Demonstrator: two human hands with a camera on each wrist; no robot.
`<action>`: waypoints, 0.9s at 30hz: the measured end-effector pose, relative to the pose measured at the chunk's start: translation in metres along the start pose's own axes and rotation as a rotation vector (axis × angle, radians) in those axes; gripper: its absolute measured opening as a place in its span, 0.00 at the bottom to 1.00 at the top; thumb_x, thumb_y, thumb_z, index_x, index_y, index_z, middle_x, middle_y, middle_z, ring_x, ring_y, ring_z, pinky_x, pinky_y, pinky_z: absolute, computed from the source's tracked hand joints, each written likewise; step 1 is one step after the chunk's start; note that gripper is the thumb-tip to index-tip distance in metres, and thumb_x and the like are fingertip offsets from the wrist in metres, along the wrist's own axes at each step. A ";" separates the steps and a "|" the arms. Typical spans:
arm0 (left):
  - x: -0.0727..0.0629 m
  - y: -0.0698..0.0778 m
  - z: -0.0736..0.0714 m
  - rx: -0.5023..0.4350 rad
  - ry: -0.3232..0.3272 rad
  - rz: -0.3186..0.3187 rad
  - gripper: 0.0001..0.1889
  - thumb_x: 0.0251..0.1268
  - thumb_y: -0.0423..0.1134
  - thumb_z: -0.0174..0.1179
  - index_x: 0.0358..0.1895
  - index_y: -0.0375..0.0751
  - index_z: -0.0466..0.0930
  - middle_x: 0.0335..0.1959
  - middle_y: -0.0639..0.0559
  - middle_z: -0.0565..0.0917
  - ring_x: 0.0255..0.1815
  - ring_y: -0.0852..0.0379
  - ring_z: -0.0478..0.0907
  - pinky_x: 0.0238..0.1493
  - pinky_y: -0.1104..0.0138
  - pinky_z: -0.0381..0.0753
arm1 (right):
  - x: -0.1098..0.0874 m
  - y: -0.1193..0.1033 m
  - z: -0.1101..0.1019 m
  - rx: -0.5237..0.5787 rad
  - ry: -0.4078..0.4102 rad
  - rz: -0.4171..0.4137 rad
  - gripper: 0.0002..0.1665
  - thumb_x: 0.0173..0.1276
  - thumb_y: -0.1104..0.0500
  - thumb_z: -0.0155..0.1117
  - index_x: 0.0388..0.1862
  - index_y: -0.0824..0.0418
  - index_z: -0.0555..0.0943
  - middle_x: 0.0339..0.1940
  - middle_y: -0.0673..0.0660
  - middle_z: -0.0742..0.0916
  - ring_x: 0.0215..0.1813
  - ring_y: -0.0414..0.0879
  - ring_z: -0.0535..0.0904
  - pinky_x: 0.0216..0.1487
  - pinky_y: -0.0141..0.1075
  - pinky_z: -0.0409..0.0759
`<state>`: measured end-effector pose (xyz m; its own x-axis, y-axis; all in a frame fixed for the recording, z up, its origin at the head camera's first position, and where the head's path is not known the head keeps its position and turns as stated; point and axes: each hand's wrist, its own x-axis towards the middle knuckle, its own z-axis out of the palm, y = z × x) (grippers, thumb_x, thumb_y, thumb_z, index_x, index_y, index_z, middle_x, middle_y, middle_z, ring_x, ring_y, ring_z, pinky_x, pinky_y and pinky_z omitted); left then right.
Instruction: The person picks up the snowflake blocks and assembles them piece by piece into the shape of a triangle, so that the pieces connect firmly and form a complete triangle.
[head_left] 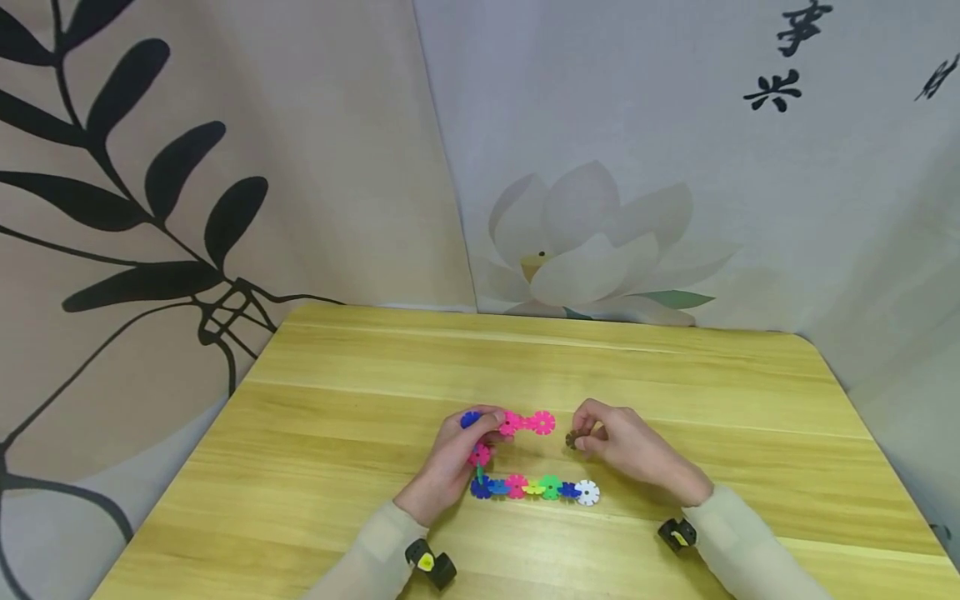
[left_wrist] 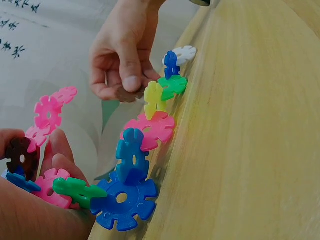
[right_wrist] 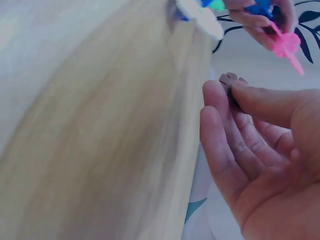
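Observation:
A chain of colourful notched plastic discs bends into a U shape, open to the right. My left hand [head_left: 444,458] grips it at the far corner, where a brown disc [left_wrist: 22,156] and a blue disc [head_left: 471,419] sit by the fingers. Beyond these fingers, several pink discs [head_left: 542,422] stick out to the right. The near row runs from a dark blue disc [left_wrist: 122,205] through pink, yellow and green to a white disc [head_left: 588,492]. Between thumb and fingertips, my right hand [head_left: 633,446] pinches a loose brown disc [right_wrist: 230,84], apart from the pink end.
The wooden table [head_left: 337,367] carries the near row of the chain. Behind it hangs a printed cloth backdrop [head_left: 337,167] with leaves and a lotus. Each wrist wears a small black camera [head_left: 431,564].

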<state>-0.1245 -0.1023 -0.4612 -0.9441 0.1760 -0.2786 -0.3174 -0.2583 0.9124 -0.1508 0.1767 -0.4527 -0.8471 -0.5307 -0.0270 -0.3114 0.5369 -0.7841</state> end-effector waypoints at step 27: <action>0.002 -0.001 0.004 -0.035 -0.002 -0.016 0.12 0.70 0.38 0.66 0.50 0.36 0.83 0.37 0.51 0.86 0.38 0.55 0.84 0.25 0.75 0.73 | -0.015 -0.016 -0.008 0.105 0.168 -0.049 0.06 0.73 0.67 0.67 0.44 0.59 0.78 0.41 0.59 0.90 0.44 0.56 0.89 0.42 0.34 0.86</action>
<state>-0.1259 -0.0977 -0.4612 -0.9388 0.1825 -0.2922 -0.3353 -0.2887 0.8968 -0.1361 0.1811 -0.4347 -0.8948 -0.4329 0.1092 -0.3144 0.4374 -0.8425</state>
